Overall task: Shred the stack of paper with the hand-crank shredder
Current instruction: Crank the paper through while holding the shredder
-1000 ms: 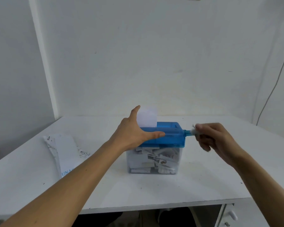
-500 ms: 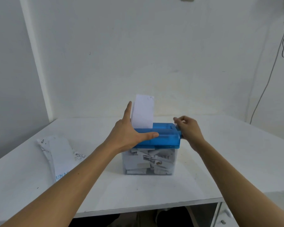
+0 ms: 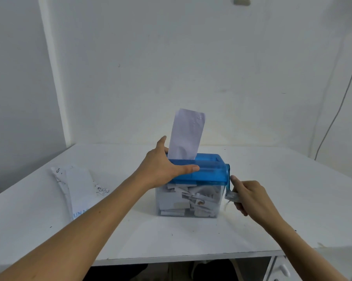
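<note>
Hand-crank shredder (image 3: 208,172) stands mid-table on the white table (image 3: 292,203), blue lid on a clear bin (image 3: 217,199). Bin packed with white shreds (image 3: 183,199) almost to the lid.

One sheet (image 3: 186,134) stands upright in the feed slot, leaning slightly toward 1 o'clock, with most of its length above the lid.

Left hand (image 3: 160,169) lies on the lid's 9 o'clock end. Fingers wide: thumb straight along the front edge toward 3 o'clock, forefinger straight up toward 12 just beside the sheet's left edge. Remaining fingers hidden behind the hand; cannot tell whether they touch the sheet.

Crank arm (image 3: 228,178) on the lid's 3 o'clock end hangs toward 6 o'clock. Right hand (image 3: 250,196) has fingers curled round the pale knob (image 3: 231,196) at the arm's lower end, thumb lying up along the arm. Knob is smeared, possibly motion blur.

Stack of paper (image 3: 79,191) lies flat at 9 o'clock of the shredder, well apart from it, with dark print on its top and right edges and blue lettering at the near end.

Thin cable (image 3: 333,118) runs down the wall at 2 o'clock.
</note>
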Demonstrator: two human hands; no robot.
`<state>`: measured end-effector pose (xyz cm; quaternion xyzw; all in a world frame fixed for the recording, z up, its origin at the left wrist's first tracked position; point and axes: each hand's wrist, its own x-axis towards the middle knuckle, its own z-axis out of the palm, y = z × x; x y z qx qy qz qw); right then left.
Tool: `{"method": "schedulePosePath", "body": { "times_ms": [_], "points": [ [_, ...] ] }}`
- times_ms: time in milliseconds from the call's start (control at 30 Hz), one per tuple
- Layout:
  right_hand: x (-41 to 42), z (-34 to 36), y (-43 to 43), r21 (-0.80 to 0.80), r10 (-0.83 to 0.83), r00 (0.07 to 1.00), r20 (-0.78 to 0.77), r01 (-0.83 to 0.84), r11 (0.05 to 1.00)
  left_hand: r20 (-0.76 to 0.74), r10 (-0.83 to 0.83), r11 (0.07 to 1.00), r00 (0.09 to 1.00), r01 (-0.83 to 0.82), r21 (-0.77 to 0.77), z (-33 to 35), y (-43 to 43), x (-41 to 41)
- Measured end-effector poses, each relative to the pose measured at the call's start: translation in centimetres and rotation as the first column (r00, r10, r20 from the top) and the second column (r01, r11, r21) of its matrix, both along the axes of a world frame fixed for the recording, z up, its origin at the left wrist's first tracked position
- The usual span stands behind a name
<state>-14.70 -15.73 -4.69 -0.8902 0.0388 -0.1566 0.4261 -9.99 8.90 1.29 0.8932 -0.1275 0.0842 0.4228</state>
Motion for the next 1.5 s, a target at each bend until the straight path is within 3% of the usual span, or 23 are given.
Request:
{"method": "schedulePosePath", "body": {
  "times_ms": [167,233,333,533,833,1067,1133,1200,1267,1400,1500],
  "points": [
    [-2.6,1.5,-0.2,0.116,0.123,0.992,0.026,-0.125,0.985,0.019,-0.033,0.999,0.999,0.033,0.004,0.0,0.2,0.0],
    [-3.1,2.6,-0.7,0.08,0.195,0.98,0.034,-0.197,0.977,0.013,-0.039,0.999,0.999,0.039,0.002,0.0,0.3,0.2],
    [-3.0,4.6,-0.7,0.136,0.258,0.958,0.126,-0.275,0.952,0.016,-0.045,0.999,0.999,0.045,-0.004,-0.1,0.4,0.3],
    [0.5,7.4,0.4,0.149,0.009,0.959,0.284,-0.053,0.987,0.027,-0.056,0.998,0.998,0.057,-0.005,0.0,0.4,0.5],
    [6.8,9.8,0.5,0.226,-0.064,0.938,0.341,-0.015,0.974,0.047,-0.048,0.999,0.998,0.047,0.025,0.0,0.4,0.4],
    [9.3,8.7,0.8,0.222,-0.159,0.955,0.248,0.104,0.969,0.047,-0.054,0.998,0.997,0.053,0.032,0.3,0.4,0.1],
    [9.3,8.2,0.7,0.073,-0.132,0.982,0.135,0.122,0.99,0.039,-0.064,0.997,0.997,0.063,0.036,0.3,0.4,0.0],
    [9.2,6.1,0.9,-0.209,-0.115,0.989,-0.092,0.094,0.973,0.045,-0.071,0.997,0.996,0.07,0.022,0.0,0.4,0.1],
    [8.8,3.6,0.9,-0.312,-0.144,0.964,-0.225,0.069,0.947,0.063,-0.062,0.998,0.996,0.061,0.018,0.0,0.2,0.0],
    [6.4,1.8,0.8,-0.241,-0.143,0.957,-0.253,0.081,0.967,0.088,-0.09,0.996,0.992,0.091,-0.005,0.0,0.1,0.0],
    [4.2,1.0,0.8,-0.084,-0.099,0.968,-0.231,0.082,0.993,0.077,-0.106,0.994,0.991,0.107,-0.008,0.3,0.1,-0.1]
  ]
}}
